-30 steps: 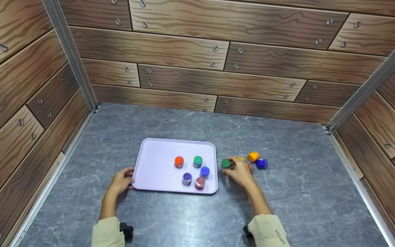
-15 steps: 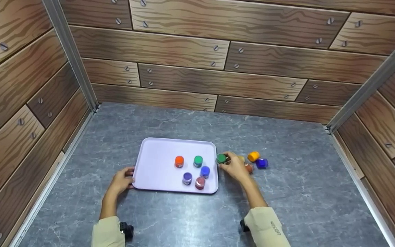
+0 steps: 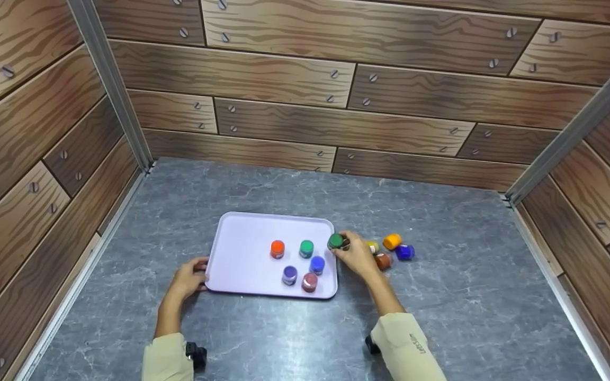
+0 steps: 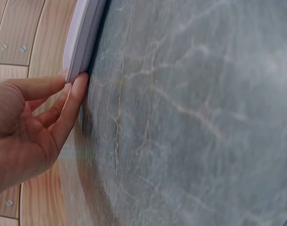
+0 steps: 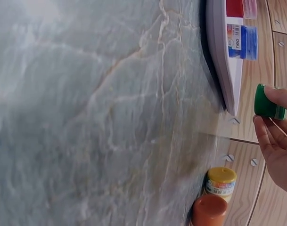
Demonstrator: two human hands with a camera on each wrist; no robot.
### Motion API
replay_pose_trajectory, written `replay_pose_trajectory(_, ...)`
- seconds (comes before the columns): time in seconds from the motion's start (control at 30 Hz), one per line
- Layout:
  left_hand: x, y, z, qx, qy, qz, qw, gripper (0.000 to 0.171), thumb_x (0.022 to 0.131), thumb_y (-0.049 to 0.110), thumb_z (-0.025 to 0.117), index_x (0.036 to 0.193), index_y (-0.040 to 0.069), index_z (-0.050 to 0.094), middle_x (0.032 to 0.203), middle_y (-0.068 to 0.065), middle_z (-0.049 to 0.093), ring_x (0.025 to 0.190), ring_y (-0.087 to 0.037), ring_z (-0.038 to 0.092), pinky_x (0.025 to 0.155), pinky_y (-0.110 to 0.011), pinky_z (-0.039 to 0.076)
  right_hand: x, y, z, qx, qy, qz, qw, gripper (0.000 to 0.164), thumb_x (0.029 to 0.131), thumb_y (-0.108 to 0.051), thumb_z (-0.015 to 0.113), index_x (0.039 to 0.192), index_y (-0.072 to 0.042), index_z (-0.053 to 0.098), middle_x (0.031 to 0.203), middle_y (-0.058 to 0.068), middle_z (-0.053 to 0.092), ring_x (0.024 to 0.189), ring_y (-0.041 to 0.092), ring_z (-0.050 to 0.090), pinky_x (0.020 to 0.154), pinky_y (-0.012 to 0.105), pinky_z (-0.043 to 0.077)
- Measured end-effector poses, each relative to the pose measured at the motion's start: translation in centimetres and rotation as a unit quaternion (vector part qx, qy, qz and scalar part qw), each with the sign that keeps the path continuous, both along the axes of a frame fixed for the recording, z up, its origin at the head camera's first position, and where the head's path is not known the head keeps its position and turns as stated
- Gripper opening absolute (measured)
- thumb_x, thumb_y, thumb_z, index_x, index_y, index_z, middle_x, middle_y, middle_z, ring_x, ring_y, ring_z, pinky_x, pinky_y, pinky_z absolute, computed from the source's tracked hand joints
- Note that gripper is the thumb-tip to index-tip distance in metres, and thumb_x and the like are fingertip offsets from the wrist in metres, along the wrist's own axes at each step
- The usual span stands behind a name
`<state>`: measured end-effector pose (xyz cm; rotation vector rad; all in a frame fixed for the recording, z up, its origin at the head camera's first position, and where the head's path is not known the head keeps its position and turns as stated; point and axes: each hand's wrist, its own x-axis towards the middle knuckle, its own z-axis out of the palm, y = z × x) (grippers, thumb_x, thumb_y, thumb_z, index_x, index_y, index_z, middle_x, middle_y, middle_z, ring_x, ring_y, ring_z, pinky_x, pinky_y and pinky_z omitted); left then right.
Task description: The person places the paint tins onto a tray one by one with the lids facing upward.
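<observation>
The left hand [image 3: 187,278] pinches the lower left corner of a pale lilac tray [image 3: 247,233], thumb at the rim and fingers under it in the left wrist view. Between thumb and fingers the right hand [image 3: 357,255] holds a dark green paint jar [image 3: 335,241] over the tray's right rim. In the right wrist view this green jar [image 5: 268,103] is raised off the table. On the tray stand an orange-red jar [image 3: 277,249], a lighter green jar [image 3: 306,248], a blue jar [image 3: 317,265], a purple jar [image 3: 289,274] and a dull red jar [image 3: 310,282].
Right of the tray, a yellow jar [image 3: 373,247], a brown-orange jar [image 3: 383,260], an orange jar [image 3: 392,241] and a dark blue jar [image 3: 405,251] lie or stand close together on the grey marbled table [image 3: 469,296]. Wood-patterned walls [image 3: 294,116] enclose the back and sides.
The right hand has carried the dark green jar left and slightly away, from beside the tray to over its right rim, uncovering the brown-orange and yellow jars. The left hand stays at the tray.
</observation>
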<state>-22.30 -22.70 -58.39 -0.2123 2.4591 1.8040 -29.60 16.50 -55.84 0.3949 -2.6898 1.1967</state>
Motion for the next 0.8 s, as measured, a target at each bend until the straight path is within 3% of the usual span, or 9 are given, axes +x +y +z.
replay_pose_trajectory(0.1, 0.0, 0.0, 0.0, 0.0, -0.002, 0.003, 1.0, 0.044, 0.076, -0.017, 0.05, 0.12, -0.015, 0.046, 0.105, -0.026, 0.053, 0.086, -0.028, 0.056, 0.058, -0.033, 0.054, -0.2, -0.3, -0.1, 0.011, 0.016, 0.0, 1.0, 0.037, 0.07, -0.001, 0.074, 0.104, 0.006, 0.06, 0.096, 0.019, 0.061, 0.085, 0.03, 0.057, 0.078, 0.04, 0.049)
replay_pose_trajectory(0.43, 0.0, 0.0, 0.0, 0.0, -0.005, 0.004, 1.0, 0.045, 0.076, -0.017, 0.05, 0.12, -0.014, 0.046, 0.106, -0.026, 0.053, 0.087, -0.029, 0.056, 0.058, -0.033, 0.054, -0.6, -0.8, -0.8, 0.047, 0.009, -0.017, 0.999, 0.04, 0.069, -0.007, 0.076, 0.105, 0.002, 0.061, 0.098, 0.017, 0.061, 0.086, 0.029, 0.057, 0.079, 0.042, 0.048)
replay_pose_trajectory(0.8, -0.1, 0.0, -0.2, 0.014, -0.006, 0.005, 0.9999, 0.046, 0.076, -0.019, 0.049, 0.121, -0.015, 0.045, 0.104, -0.025, 0.054, 0.083, -0.026, 0.058, 0.057, -0.032, 0.054, -0.9, -1.4, -1.5, 0.061, 0.008, -0.003, 0.998, 0.037, 0.07, -0.006, 0.075, 0.103, 0.003, 0.061, 0.096, 0.017, 0.062, 0.087, 0.03, 0.058, 0.078, 0.043, 0.048)
